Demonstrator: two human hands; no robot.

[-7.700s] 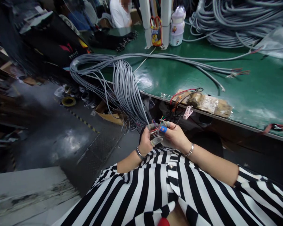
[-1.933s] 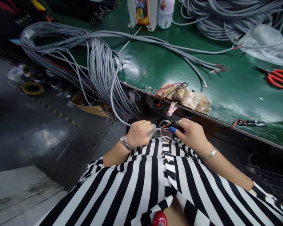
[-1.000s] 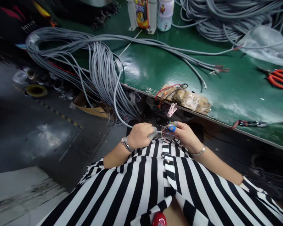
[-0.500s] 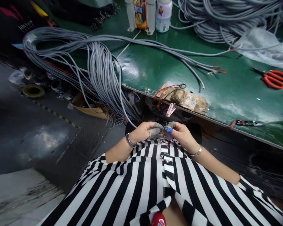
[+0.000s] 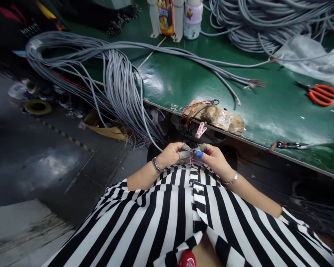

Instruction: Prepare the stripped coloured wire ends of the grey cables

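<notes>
Wires [image 5: 194, 162] near four o'clock from centre: on my feed, left hand [image 5: 171, 154] and right hand [image 5: 215, 161] pinch them, nearly closed, held close together presumably for fine control.

We're in a cable workshop: long glossy green workbench [image 5: 183, 87], bundled grey round cables [image 5: 118, 76], orange-handled scissors [image 5: 322, 95], yellow-black floor tape [image 5: 64, 135]

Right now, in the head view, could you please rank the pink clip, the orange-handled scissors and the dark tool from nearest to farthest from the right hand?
From the right hand:
1. Pink clip: just ahead, slightly left.
2. Dark tool: off to the right, near the green table's front edge.
3. Orange-handled scissors: farther right and deeper on the table.
</notes>
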